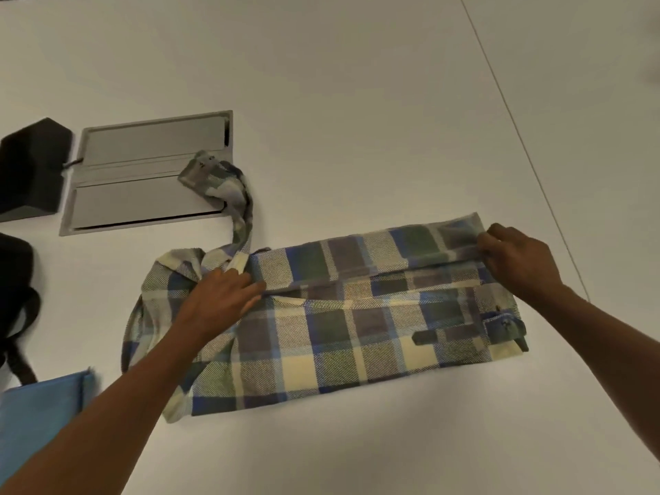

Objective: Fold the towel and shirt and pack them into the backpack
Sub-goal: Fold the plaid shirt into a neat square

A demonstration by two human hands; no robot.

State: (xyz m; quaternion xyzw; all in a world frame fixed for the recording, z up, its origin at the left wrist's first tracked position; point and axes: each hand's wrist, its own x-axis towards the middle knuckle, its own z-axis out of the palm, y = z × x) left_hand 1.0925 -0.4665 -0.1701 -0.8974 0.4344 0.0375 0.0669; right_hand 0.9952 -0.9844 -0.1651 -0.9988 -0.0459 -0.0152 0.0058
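Plainly, at nine o'clock a dark backpack [16,309] shows only in part at the frame's edge, with a blue towel [39,409] folded below it at about eight. A grey floor hatch [143,173] lies at ten, and one shirt sleeve [228,194] trails up across its corner. The plaid shirt [339,334] lies across the middle of the white table [357,83] as a long band, partly folded. The left hand [221,298] rests on its collar end, fingers fairly straight and pressing the fold flat, gripping nothing that I can see. At three o'clock the right hand [518,259] has its fingers curled over the hem end and seems to pinch the folded edge. I judge the cloth light, soft and limp; it will sag and slide unless held at both ends of a crease. The loose sleeve likely wants taking near its cuff.
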